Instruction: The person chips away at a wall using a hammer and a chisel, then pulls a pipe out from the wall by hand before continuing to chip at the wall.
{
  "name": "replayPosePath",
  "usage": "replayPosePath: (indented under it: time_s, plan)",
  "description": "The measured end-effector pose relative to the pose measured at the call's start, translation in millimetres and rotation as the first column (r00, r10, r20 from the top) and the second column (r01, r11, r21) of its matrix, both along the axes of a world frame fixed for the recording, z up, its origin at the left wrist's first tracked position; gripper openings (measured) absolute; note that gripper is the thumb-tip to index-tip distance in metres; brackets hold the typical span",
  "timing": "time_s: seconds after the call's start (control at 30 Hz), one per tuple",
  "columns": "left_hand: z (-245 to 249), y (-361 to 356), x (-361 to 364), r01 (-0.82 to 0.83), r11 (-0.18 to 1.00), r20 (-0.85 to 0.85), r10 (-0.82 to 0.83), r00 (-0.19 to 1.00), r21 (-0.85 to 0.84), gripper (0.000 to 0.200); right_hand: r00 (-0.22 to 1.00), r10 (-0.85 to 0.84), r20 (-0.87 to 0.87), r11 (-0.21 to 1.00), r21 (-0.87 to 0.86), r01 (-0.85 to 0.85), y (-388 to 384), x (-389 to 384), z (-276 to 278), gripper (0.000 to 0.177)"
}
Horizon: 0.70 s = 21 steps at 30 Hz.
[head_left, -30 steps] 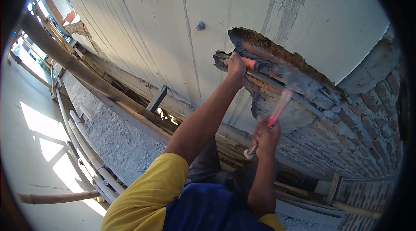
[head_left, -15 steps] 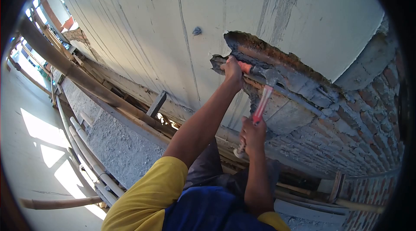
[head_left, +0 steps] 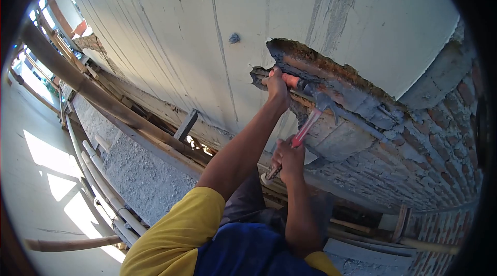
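My left hand (head_left: 277, 87) is raised and closed around a chisel (head_left: 296, 82) with an orange grip, its tip in the broken edge of the plaster. My right hand (head_left: 288, 158) grips the red handle of a hammer (head_left: 306, 124). The hammer's metal head sits against the chisel's end. Around them the grey plastered wall (head_left: 207, 32) is broken away, baring the brick wall (head_left: 414, 157) and mortar.
Bamboo and wooden scaffold poles (head_left: 98, 95) run along the foot of the wall. White pipes (head_left: 103, 183) lie on the ground at left, beside a sunlit concrete floor (head_left: 36, 172). More planks (head_left: 383, 234) lie at lower right.
My right hand and the hammer have swung leftward, from out at the right onto the chisel's end. My left hand has kept the chisel at the plaster edge.
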<state>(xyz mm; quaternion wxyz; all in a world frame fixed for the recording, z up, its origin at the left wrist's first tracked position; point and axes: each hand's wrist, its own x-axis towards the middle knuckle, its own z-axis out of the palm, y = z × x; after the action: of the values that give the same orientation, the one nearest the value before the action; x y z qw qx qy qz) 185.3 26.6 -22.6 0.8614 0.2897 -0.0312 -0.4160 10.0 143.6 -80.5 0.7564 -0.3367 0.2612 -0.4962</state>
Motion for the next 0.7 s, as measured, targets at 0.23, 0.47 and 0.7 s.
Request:
replayPosePath:
  time_s: [0.23, 0.47, 0.7]
  plan:
    - [0.9, 6.2, 7.2, 0.09, 0.996, 0.058, -0.088, 0.994, -0.026, 0.026, 0.87, -0.487, -0.073, 0.87, -0.126, 0.476, -18.2, -81.0, 97.6, 0.022]
    - [2.8, 11.8, 2.4, 0.089, 0.996, 0.089, -0.087, 0.992, -0.017, 0.027, -0.221, -0.92, -0.323, 0.253, -0.921, 0.295, -48.5, -59.2, 71.1, 0.012]
    - [15.9, 24.7, 3.2, 0.152, 0.987, 0.15, -0.144, 0.978, -0.045, 0.027, 0.961, -0.157, -0.228, 0.987, -0.067, 0.146, -1.4, -47.5, 82.4, 0.02]
